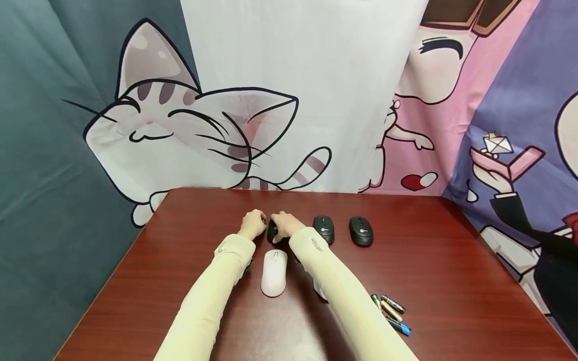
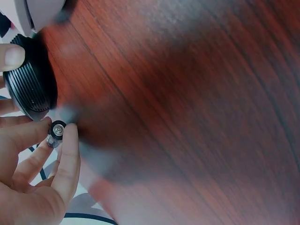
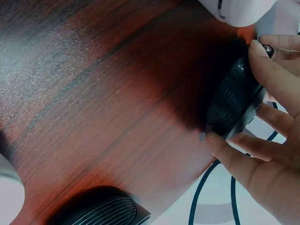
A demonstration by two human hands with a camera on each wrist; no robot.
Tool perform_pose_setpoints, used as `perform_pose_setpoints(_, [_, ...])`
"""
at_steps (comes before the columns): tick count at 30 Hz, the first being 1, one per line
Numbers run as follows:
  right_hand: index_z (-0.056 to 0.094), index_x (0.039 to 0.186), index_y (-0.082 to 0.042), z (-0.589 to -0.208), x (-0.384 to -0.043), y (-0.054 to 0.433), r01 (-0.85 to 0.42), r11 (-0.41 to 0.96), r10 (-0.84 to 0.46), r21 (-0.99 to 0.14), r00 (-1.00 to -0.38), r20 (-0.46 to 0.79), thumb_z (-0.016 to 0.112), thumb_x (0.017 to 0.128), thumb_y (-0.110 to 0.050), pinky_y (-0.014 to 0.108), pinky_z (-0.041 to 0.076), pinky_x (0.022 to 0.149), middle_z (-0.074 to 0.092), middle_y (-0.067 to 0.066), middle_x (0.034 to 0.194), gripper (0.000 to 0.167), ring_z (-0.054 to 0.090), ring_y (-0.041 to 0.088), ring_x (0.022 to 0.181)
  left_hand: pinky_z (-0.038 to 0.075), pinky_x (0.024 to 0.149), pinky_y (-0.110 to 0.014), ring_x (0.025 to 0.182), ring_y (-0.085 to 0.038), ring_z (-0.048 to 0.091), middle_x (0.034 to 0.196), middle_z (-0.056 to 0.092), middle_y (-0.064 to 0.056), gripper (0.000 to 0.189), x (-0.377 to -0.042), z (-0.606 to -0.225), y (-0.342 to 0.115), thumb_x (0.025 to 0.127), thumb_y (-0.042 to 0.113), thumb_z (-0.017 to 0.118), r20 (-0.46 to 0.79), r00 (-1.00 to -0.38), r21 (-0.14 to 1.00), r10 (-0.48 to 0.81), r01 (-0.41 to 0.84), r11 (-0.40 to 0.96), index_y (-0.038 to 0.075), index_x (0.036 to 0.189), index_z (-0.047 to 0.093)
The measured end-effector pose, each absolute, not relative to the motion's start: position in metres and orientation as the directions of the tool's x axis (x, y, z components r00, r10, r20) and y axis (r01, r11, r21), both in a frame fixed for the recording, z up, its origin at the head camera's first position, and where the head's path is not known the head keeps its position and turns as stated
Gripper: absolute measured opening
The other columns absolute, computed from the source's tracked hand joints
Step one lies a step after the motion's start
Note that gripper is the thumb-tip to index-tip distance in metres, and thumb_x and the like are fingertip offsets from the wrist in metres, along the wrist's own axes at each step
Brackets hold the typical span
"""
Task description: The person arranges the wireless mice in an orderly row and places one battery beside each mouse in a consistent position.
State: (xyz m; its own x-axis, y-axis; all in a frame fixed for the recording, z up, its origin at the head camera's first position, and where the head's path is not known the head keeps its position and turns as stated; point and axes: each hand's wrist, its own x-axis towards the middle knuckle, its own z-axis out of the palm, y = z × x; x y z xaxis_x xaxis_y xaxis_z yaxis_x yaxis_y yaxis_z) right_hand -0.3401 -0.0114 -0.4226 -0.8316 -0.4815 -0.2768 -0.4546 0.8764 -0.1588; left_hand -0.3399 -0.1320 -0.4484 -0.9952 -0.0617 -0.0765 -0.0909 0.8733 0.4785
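Between the fingertips of my left hand (image 1: 253, 224) is a small cylindrical battery (image 2: 56, 132), its metal end showing in the left wrist view. Beside it, my right hand (image 1: 286, 225) grips a black computer mouse (image 3: 234, 101) with thumb and fingers on its ribbed sides. That mouse is tilted up on edge, close to the battery. The two hands are side by side near the far part of the table. Right in front of them lies a white mouse (image 1: 274, 273).
Two more black mice, one (image 1: 324, 228) beside my right wrist and another (image 1: 361, 230) farther right, sit on the brown table (image 1: 451, 281). A second white mouse (image 1: 319, 290) is mostly hidden under my right forearm. Several batteries (image 1: 392, 310) lie at the front right.
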Motion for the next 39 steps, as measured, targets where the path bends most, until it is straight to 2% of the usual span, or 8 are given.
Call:
perform_pose_setpoints(8, [0.044, 0.138, -0.009, -0.428, -0.345, -0.014, -0.459, 0.879, -0.477, -0.131, -0.832, -0.284, 0.078, 0.077, -0.026, 0.037, 0.044, 0.099, 0.052, 0.014, 0.131, 0.072, 0.051, 0.03, 0.121, 0.052, 0.08, -0.039, 0.076, -0.029, 0.066, 0.101, 0.069, -0.016, 0.024, -0.342, -0.45, -0.131, 0.08, 0.003, 0.066, -0.086, -0.995, 0.483, -0.048, -0.084, 0.872, 0.0, 0.104, 0.067])
perform_pose_setpoints(15, [0.046, 0.137, -0.009, -0.43, -0.342, -0.01, -0.457, 0.877, -0.48, -0.144, -0.835, -0.271, 0.078, 0.077, -0.027, 0.038, 0.043, 0.1, 0.052, 0.014, 0.133, 0.07, 0.05, 0.03, 0.122, 0.052, 0.081, -0.039, 0.086, -0.03, 0.065, 0.104, 0.068, -0.017, 0.024, -0.342, -0.453, -0.13, 0.08, 0.003, 0.062, -0.084, -0.996, 0.477, -0.008, -0.047, 0.878, 0.0, 0.103, 0.068])
perform_pose_setpoints(25, [0.049, 0.135, -0.01, -0.434, -0.34, -0.006, -0.428, 0.879, -0.471, -0.209, -0.847, -0.246, 0.079, 0.076, -0.024, 0.041, 0.043, 0.099, 0.052, 0.015, 0.132, 0.067, 0.05, 0.032, 0.121, 0.051, 0.075, -0.037, 0.073, -0.027, 0.065, 0.098, 0.069, -0.015, 0.022, -0.341, -0.452, -0.126, 0.082, 0.004, 0.062, -0.091, -0.996, 0.484, -0.005, -0.049, 0.874, 0.001, 0.102, 0.068])
perform_pose_setpoints(32, [0.045, 0.139, -0.01, -0.438, -0.344, -0.005, -0.424, 0.854, -0.497, -0.302, -0.837, -0.23, 0.077, 0.077, -0.02, 0.043, 0.043, 0.098, 0.043, 0.016, 0.142, 0.07, 0.044, 0.036, 0.122, 0.052, 0.079, -0.042, 0.091, -0.031, 0.064, 0.101, 0.068, -0.014, 0.02, -0.341, -0.448, -0.129, 0.083, 0.007, 0.061, -0.1, -0.994, 0.463, -0.042, -0.084, 0.882, 0.004, 0.102, 0.068])
perform_pose_setpoints(39, [0.029, 0.149, -0.017, -0.434, -0.339, -0.002, -0.385, 0.855, -0.485, -0.346, -0.83, -0.275, 0.068, 0.085, -0.023, 0.049, 0.036, 0.106, 0.031, 0.017, 0.149, 0.075, 0.032, 0.039, 0.136, 0.05, 0.086, -0.044, 0.099, -0.032, 0.063, 0.107, 0.068, -0.013, 0.022, -0.338, -0.446, -0.131, 0.084, 0.009, 0.06, -0.104, -0.993, 0.467, -0.05, -0.093, 0.879, 0.005, 0.105, 0.067])
